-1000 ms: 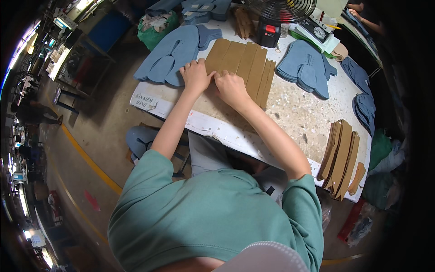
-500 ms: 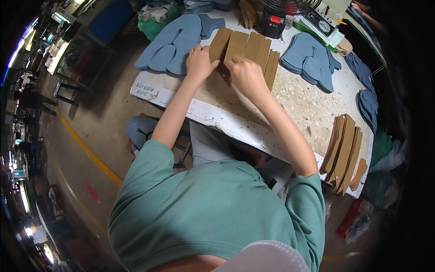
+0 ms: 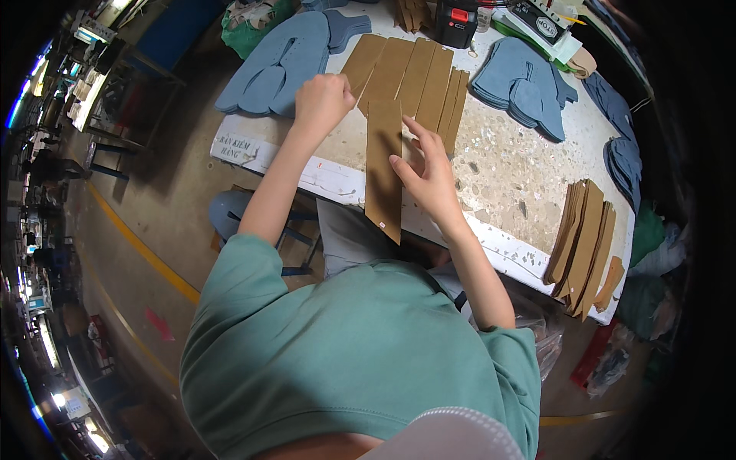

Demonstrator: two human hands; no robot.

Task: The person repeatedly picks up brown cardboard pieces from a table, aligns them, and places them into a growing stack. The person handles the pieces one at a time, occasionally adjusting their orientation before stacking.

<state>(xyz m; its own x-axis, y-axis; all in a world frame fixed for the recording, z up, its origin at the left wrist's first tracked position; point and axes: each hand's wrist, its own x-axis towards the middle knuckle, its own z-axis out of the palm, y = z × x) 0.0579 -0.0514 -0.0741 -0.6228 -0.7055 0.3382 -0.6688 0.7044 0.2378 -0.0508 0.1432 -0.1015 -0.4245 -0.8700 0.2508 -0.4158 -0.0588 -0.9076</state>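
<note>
A long brown strip (image 3: 384, 165) with a slanted end lies at the table's front edge, its near tip reaching past the edge. My right hand (image 3: 429, 170) is just right of this strip, thumb and fingers apart, holding nothing. Further left, my left hand (image 3: 323, 105) is curled closed beside the row of brown strips; whatever its fingers hold, if anything, is hidden. Several brown strips (image 3: 415, 77) lie side by side beyond my hands, with a narrower bundle at their right end. A stack of blue-grey shaped pieces (image 3: 270, 65) rests left of the row.
Another stack of blue-grey pieces (image 3: 520, 84) lies to the right. Bundled brown strips (image 3: 580, 249) sit at the right front corner of the speckled table (image 3: 498, 188). A black device with a red part (image 3: 457, 23) stands at the back. A blue-grey-topped stool (image 3: 228, 213) is below the table's left side.
One brown strip now lies separately toward me over the front edge. My right hand has moved nearer and opened; my left hand has curled closed. The view has shifted slightly.
</note>
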